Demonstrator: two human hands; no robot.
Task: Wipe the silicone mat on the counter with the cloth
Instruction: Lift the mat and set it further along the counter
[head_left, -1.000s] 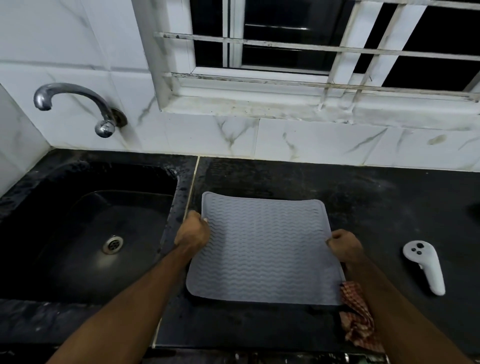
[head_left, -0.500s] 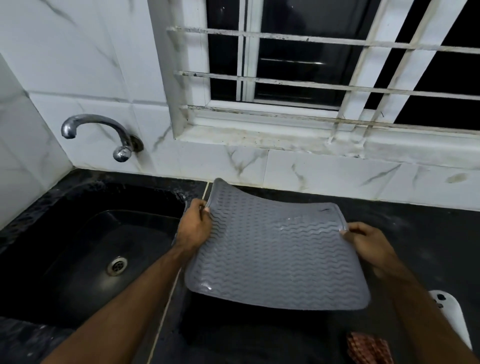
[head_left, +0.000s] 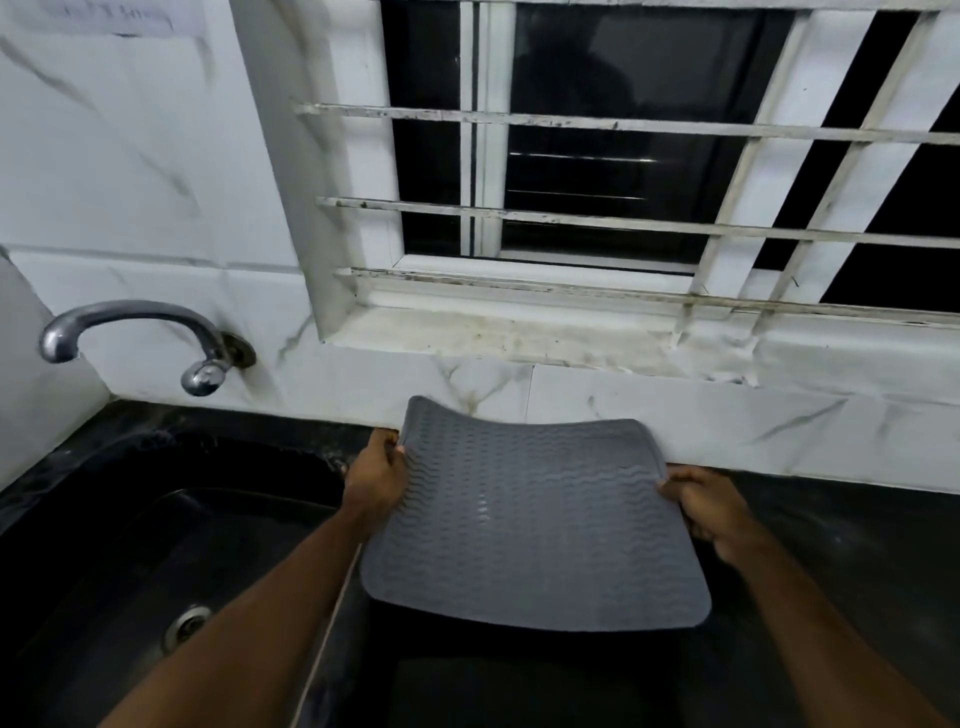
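Observation:
A grey silicone mat (head_left: 530, 525) with a wavy ribbed surface hangs in the air above the black counter (head_left: 857, 545), tilted with its far edge raised toward the wall. My left hand (head_left: 376, 475) pinches its left edge near the far corner. My right hand (head_left: 701, 501) grips its right edge. The mat sags slightly between the two hands. The cloth is out of view.
A black sink (head_left: 156, 545) with a round drain (head_left: 187, 623) lies to the left, under a chrome tap (head_left: 140, 332) on the white tiled wall. A barred window (head_left: 623, 182) with a stained sill (head_left: 519, 332) stands behind the counter.
Both hands have lifted the mat off the counter and raised it toward the wall. The view has tilted up, so the red checked cloth and the white controller have left the frame.

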